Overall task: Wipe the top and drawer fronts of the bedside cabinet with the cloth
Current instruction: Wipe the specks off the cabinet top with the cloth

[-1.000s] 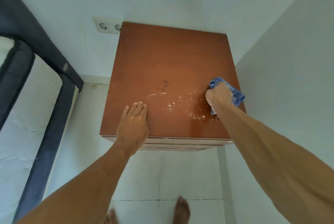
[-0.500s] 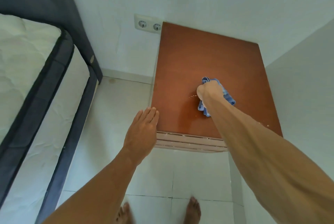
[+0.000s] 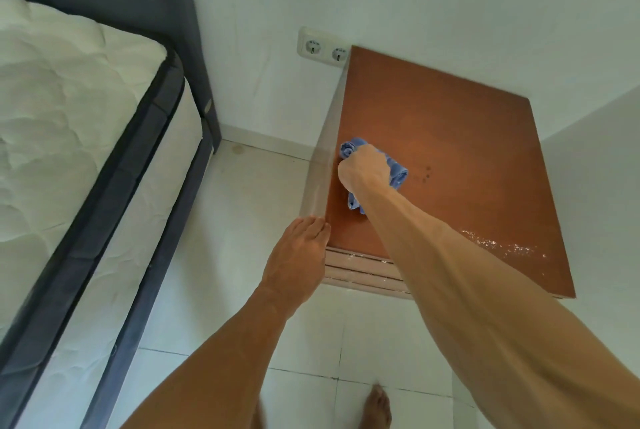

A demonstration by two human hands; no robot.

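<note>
The bedside cabinet [image 3: 450,138] has a reddish-brown top and pale drawer fronts [image 3: 363,273] seen edge-on below its front edge. My right hand [image 3: 363,169] grips a bunched blue cloth [image 3: 396,172] and presses it on the top near the left edge. White specks [image 3: 502,245] lie on the front right of the top, and a few dark spots [image 3: 427,174] sit just right of the cloth. My left hand [image 3: 301,252] rests flat with straight fingers at the cabinet's front left corner.
A bed with a white mattress [image 3: 69,134] and dark frame [image 3: 114,255] fills the left. A double wall socket [image 3: 323,48] sits behind the cabinet's back left corner. A white wall [image 3: 606,186] closes the right side. My bare foot [image 3: 377,408] stands on the tiled floor [image 3: 249,214].
My right hand has swept the cloth from the right side of the top to its left edge. My left hand has slid from the top to the front left corner. The view has swung left.
</note>
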